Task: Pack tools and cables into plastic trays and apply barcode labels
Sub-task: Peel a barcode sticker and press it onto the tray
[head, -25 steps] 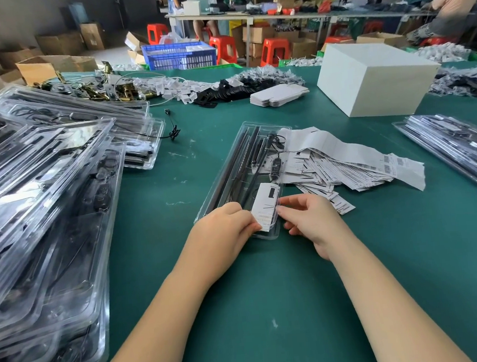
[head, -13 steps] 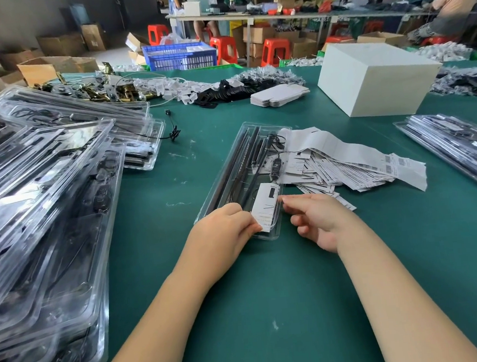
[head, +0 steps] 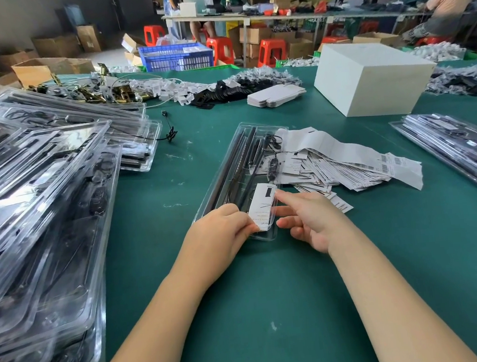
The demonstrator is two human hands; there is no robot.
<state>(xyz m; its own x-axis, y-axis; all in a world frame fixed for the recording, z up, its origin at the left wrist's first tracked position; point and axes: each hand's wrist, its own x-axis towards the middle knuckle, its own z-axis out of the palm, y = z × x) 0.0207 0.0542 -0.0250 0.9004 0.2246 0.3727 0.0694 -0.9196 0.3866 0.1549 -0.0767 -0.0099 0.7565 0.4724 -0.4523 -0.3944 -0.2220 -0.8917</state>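
While the left hand [head: 221, 231] pinches the near edge of the label [head: 262, 204] against the clear tray [head: 220, 179], the right hand [head: 307, 221] hovers just right of it, fingers loosely spread and holding nothing, index tip touching the label's far corner. That tray lies mid-table on the green mat [head: 270, 293], rods and cable inside. Judging from this head view, the label could crease or stick crooked if the pinch slips, and the loose label pile [head: 343, 168] touching the tray's right side could snag.
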